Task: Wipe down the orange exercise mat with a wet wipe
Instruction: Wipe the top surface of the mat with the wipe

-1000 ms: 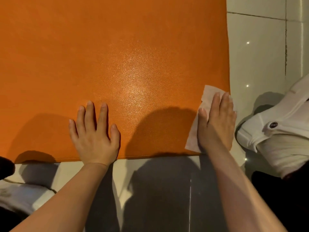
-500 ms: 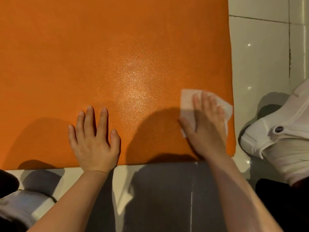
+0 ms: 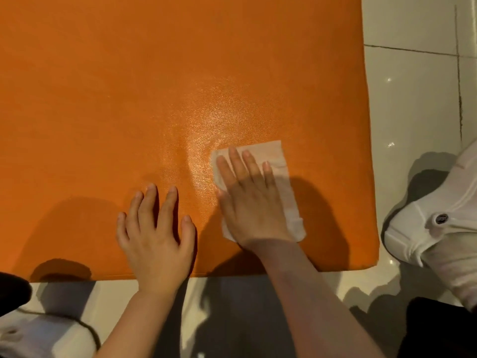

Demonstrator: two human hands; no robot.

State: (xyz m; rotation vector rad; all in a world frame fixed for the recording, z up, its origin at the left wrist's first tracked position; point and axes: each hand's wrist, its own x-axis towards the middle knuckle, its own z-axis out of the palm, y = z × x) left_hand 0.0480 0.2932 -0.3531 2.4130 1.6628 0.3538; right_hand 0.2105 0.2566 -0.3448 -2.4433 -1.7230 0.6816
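The wet wipe (image 3: 278, 174) is being pressed flat on the orange mat (image 3: 129, 86) by the right hand (image 3: 254, 202). The fingers are being kept straight and close together on top of the wipe — nothing is being pinched or curled round. The wipe is sticking out past the fingertips and out to the right of the palm.

The left hand (image 3: 157, 236) is being laid flat on the mat just to the left of the wiping hand, fingers spread, with nothing held in it. It looks like the mat is being kept from sliding.

A shiny, wet-looking patch is being seen just beyond and to the left of the wipe. So some of the near part of the mat is likely being cleaned already — but not much. The big part far beyond the fingertips and far off to the left looks dull and dry, so most of the job is probably being left for later strokes.

A white shoe (image 3: 438, 228) is being seen on the tiled floor (image 3: 413, 99), well off to the right of the wipe.
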